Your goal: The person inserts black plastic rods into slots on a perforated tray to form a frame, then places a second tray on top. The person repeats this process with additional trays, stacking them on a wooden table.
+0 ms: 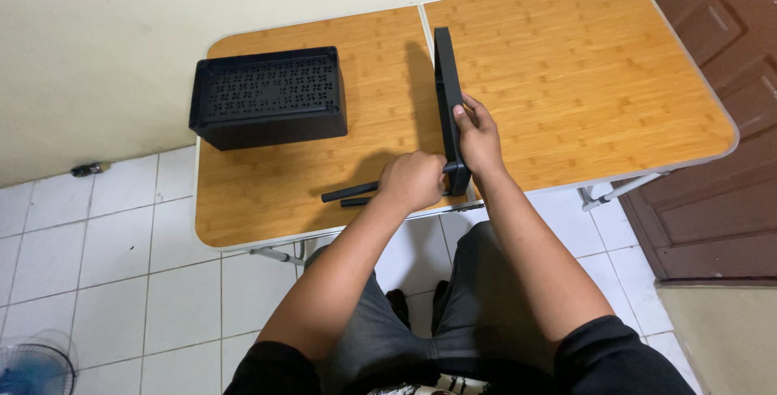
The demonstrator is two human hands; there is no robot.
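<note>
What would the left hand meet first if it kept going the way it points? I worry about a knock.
Probably the upright black panel: the left hand, closed on a black rod, points at its lower end, which the right hand steadies. Depth is unclear.

A black perforated box sat on the folding wooden table, a brown door stood right, and a blue fan rested on the tiled floor.

Matt black plastic panel and perforated box; smooth wood-grain table
</note>
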